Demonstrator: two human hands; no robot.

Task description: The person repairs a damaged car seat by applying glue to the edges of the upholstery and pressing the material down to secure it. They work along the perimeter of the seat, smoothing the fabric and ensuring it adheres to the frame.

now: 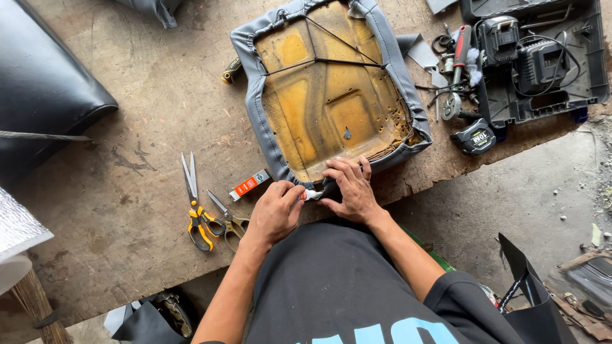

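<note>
At the near edge of the worn wooden surface [127, 210], the person's two hands meet over the closest rim of an upturned seat cushion [328, 95]. The left hand [275, 213] is curled narrowly around a small white tube [312, 194], pinching it between thumb and fingers with its tip pointing right, toward the other hand. The right hand [349, 188] lies just beside it, fingers spread and pressing down on the grey cover [255, 83] where it folds over the cushion's near edge; it grips nothing that can be made out.

Left of the hands, near the same edge, lie yellow-handled scissors [196, 210] with blades pointing far, and just to their right a smaller pair of pliers-like snips [228, 220]. A little farther in, between the snips and the cushion, rests a small orange-and-white box [249, 185].

The cushion itself sits bottom up in the middle of the surface, its yellowed foam underside showing, with black cords [331, 51] stretched across the far half and the grey cover wrapped around all sides. A yellow-and-black tool handle [231, 70] pokes out at its left side.

To the right of the cushion, a black tape measure [476, 137] lies near the surface's edge. Farther right, an open black tool case [542, 64] holds a cordless tool and charger, with loose small tools just beside it. On the far left lies a black padded seat piece [44, 83].
</note>
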